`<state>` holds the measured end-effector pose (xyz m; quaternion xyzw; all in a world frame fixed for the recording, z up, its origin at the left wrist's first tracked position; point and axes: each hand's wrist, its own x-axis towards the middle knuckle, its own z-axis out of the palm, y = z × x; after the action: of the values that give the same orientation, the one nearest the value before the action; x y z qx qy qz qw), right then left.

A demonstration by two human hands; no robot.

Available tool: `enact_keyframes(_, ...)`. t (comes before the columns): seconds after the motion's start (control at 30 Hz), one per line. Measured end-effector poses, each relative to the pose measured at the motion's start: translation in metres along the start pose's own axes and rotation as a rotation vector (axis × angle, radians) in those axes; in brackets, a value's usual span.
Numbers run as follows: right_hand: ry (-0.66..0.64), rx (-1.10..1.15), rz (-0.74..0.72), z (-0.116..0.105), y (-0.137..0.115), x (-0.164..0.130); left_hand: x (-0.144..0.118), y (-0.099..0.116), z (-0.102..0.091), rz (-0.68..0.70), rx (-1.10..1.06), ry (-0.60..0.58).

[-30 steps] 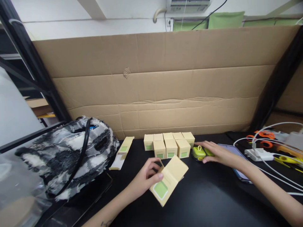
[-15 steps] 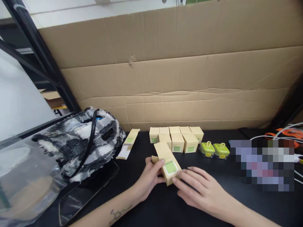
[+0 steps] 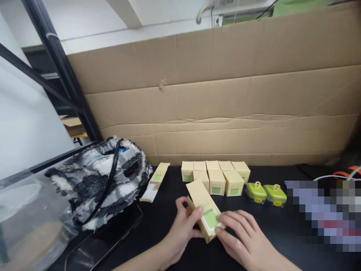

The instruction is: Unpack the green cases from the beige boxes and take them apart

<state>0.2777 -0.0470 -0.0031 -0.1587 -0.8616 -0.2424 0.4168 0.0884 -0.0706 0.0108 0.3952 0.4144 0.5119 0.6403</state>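
A small cream-coloured cardboard box (image 3: pixel 203 201) with a green label is tilted between my hands, its long flap raised at the far end. My left hand (image 3: pixel 186 231) grips its left side, thumb on the front near the label. At the lower right edge, my right hand (image 3: pixel 241 235) pinches the box with thumb and fingertips. Beyond it, several closed boxes of the same kind (image 3: pixel 216 181) stand in two rows. A flat, unfolded carton (image 3: pixel 157 177) lies to their left. Two small clear containers with green lids (image 3: pixel 256 190) sit to the right of the rows.
On the left are a fuzzy black-and-white bag (image 3: pixel 132 184) with a black strap, a dark flat panel (image 3: pixel 93 244) and a clear plastic bag (image 3: pixel 31 222). A large cardboard sheet (image 3: pixel 211 105) stands behind the black table (image 3: pixel 166 212). White cables (image 3: pixel 324 177) lie at right.
The view has tilted up, so everything sits lower in the picture. Both hands keep hold of the box; my right fingers have come slightly further over its label edge.
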Motion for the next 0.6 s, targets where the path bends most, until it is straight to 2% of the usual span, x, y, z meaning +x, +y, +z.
enact_keyframes(0.17,0.026,0.027,-0.05,0.0,-0.001,-0.001,-0.001,-0.003,0.001,0.038,0.018,0.004)
enact_keyframes(0.37,0.122,0.063,-0.03,-0.001,-0.009,-0.003,-0.005,0.0,0.002,0.016,0.028,0.021)
enact_keyframes(0.6,0.088,0.04,-0.102,-0.014,-0.008,0.007,-0.008,0.0,0.002,0.01,0.033,0.006)
